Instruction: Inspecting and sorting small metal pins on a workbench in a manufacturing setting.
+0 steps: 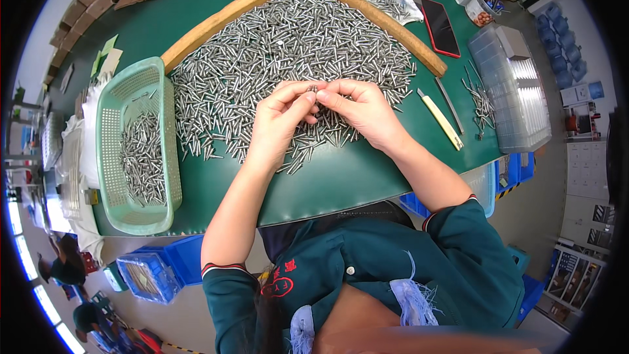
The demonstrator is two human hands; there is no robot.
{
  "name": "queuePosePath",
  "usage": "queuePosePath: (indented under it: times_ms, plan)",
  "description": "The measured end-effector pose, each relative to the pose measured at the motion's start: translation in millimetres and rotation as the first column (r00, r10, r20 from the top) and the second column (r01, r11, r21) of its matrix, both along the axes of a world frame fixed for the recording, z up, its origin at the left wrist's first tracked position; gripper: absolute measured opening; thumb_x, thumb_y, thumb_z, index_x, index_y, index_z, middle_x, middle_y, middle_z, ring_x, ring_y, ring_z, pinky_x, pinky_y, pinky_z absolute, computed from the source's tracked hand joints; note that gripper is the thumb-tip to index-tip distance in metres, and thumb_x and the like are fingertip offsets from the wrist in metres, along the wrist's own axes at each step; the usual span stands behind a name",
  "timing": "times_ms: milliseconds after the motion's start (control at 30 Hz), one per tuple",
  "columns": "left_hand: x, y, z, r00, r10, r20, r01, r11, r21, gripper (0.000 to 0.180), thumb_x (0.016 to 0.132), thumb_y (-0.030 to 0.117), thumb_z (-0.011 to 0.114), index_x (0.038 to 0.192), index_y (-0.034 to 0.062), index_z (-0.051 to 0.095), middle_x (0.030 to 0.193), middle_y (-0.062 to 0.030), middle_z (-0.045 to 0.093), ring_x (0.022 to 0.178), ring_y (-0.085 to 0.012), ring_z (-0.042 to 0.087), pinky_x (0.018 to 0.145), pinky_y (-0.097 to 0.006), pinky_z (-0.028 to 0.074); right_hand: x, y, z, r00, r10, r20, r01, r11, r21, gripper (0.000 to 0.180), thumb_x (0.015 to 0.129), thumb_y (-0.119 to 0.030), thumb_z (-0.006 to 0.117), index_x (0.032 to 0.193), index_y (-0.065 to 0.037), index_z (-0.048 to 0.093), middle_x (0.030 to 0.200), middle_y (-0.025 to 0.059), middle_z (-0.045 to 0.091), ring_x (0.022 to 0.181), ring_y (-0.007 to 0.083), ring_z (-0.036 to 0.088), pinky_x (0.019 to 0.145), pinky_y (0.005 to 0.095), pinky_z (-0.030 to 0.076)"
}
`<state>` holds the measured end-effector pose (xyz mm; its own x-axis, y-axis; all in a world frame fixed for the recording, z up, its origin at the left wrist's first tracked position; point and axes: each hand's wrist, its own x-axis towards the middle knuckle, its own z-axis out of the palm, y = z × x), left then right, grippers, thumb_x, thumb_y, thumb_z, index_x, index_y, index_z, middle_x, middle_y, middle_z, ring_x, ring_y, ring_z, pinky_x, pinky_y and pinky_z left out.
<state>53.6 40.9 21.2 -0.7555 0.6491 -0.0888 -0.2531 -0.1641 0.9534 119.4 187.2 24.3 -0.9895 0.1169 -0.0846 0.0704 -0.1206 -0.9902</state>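
A wide heap of small metal pins (262,46) covers the middle of the green table. Over its near part my left hand (282,115) and my right hand (360,111) meet, fingertips pinched together. Whatever sits between the fingertips is too small and too covered to make out; it looks dark and metallic. To the left stands a pale green plastic basket (168,177) with more of the same pins (142,157) lying in it.
Two wooden bars (236,16) (386,24) border the heap's far side. At the right lie a yellow-handled knife (442,121), a thin metal strip (450,106), a red-edged phone (439,28), several longer pins (481,101) and a clear plastic drawer box (514,92). Blue crates (147,275) stand below the table.
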Motion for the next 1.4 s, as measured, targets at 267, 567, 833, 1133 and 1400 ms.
queuePosePath:
  times_ms: [267,567,833,1133,1400]
  plan:
    - [4.8,-1.1,2.0,0.688,-0.077,-0.722,-0.182,0.944,-0.274,0.028,0.078,0.008,0.062,0.106,0.0073,0.061,0.088,-0.0048,0.050,0.068,-0.0082,0.051,0.055,-0.020,0.044,-0.7,0.0,0.0,0.999,-0.007,-0.052,0.013,0.992,0.125,0.025,0.087,-0.025,0.055,0.085,-0.001,0.063,0.072,-0.0003,0.058,0.065,0.0033,0.050,0.057,0.0189,0.041]
    - [-11.7,-15.7,12.4,0.554,-0.174,-0.814,-0.313,0.862,-0.398,0.058,0.067,0.031,0.071,0.115,0.0055,0.052,0.099,-0.0106,0.052,0.088,-0.0238,0.051,0.079,-0.034,0.041,-9.0,18.1,-16.9,0.884,0.399,0.245,0.093,0.365,-0.926,0.020,0.090,-0.029,0.048,0.092,-0.009,0.051,0.071,-0.0059,0.043,0.047,-0.0011,0.033,0.031,0.0116,0.019]
    - [-10.1,-13.3,-5.0,0.354,-0.450,-0.820,-0.452,0.685,-0.572,0.044,0.068,0.022,0.067,0.107,0.0068,0.055,0.090,-0.0067,0.054,0.089,-0.0232,0.050,0.078,-0.036,0.036,-11.0,17.3,-15.3,0.895,0.394,0.210,0.095,0.292,-0.952,0.017,0.089,-0.026,0.048,0.089,-0.009,0.050,0.071,-0.0034,0.043,0.049,0.0008,0.034,0.031,0.0122,0.020]
    - [-12.9,-8.0,-3.7,0.577,-0.097,-0.811,-0.387,0.842,-0.376,0.012,0.076,0.006,0.060,0.087,0.0048,0.063,0.074,-0.0056,0.056,0.061,-0.0138,0.054,0.057,-0.025,0.044,-3.6,9.5,5.0,0.968,0.127,0.215,0.057,0.728,-0.684,0.018,0.087,-0.024,0.050,0.086,-0.006,0.051,0.075,-0.0017,0.046,0.052,0.0010,0.035,0.035,0.0126,0.022]
    - [-5.7,-4.7,1.0,0.719,0.019,-0.695,-0.254,0.938,-0.236,0.018,0.078,0.007,0.061,0.095,0.0061,0.065,0.079,-0.0052,0.057,0.063,-0.0116,0.055,0.056,-0.024,0.045,-2.4,2.3,-1.3,0.948,0.172,0.266,-0.052,0.913,-0.405,0.020,0.087,-0.027,0.054,0.090,-0.007,0.054,0.072,-0.0057,0.045,0.053,-0.0019,0.034,0.038,0.0122,0.022]
